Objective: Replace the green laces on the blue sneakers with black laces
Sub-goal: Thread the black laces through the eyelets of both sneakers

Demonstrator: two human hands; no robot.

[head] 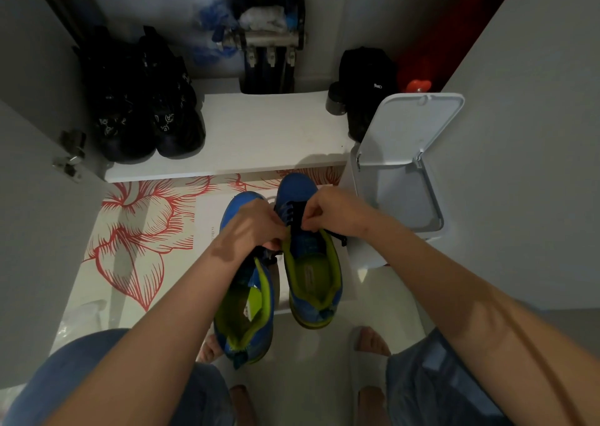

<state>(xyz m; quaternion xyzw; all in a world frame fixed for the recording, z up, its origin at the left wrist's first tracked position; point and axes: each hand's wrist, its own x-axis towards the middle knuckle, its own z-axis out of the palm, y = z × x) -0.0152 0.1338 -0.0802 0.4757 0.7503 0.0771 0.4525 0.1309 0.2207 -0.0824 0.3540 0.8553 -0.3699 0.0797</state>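
While the fingertips of my right hand pinched the black lace over the eyelets of the right sneaker, the fingers of my left hand were curled tight on the same lace from the other side. Both hands were clamped on it and almost touching. The lace ran dark across the blue upper, just above the lime-green tongue and lining.

Just left of the right sneaker stood the left sneaker, toe pointing the same way, its front half hidden under my left wrist. Both sat on a white sheet. Further left of the right sneaker lay a paper with red flowers.

Just to the right of the right sneaker stood a white bin with its lid tipped up. Beyond the right sneaker's toe ran a white shelf, carrying a pair of black shoes at its left end and a black bag at its right end. Behind the right sneaker's heel, my bare feet rested on the pale floor.
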